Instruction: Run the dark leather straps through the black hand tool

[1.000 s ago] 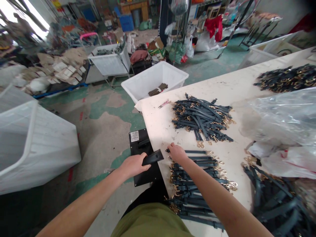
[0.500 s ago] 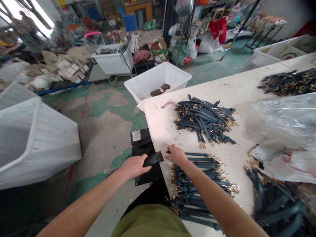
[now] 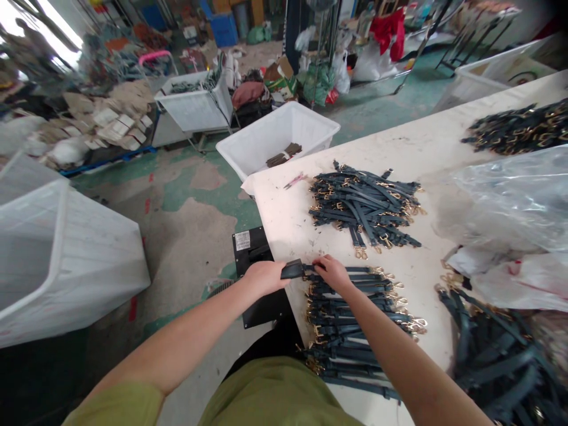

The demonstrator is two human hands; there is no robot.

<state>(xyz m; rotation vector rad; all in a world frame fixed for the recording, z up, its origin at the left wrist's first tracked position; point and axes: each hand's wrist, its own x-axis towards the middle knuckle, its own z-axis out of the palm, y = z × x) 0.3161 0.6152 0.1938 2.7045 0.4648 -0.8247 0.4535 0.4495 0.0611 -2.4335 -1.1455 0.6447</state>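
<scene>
My left hand (image 3: 265, 278) is wrapped around a black handheld tool (image 3: 291, 270) with a flat, blocky front end; its exact kind is not clear. That end meets, or nearly meets, the near end of a dark blue-grey strap (image 3: 360, 269) at the table's left edge. My right hand (image 3: 331, 271) pinches this strap close to the tool. Below it, several similar straps with gold snap hooks (image 3: 361, 319) lie side by side in a row. Beyond the hands rests a loose heap of straps (image 3: 364, 204). A coiled cord (image 3: 220, 288) shows behind my left wrist.
A black panel (image 3: 261, 307) with a label sits below the table (image 3: 284, 219) edge. White bins stand at the left (image 3: 71, 254) and beyond the corner (image 3: 275, 139). Small pink-handled snips (image 3: 295, 180) lie near that corner. Plastic sheeting (image 3: 515, 195) and more straps (image 3: 501, 355) occupy the right.
The tool in my left hand has moved right and up to the strap's end, closing the gap. My right hand has shifted slightly right along the strap. The camera view has shifted slightly.
</scene>
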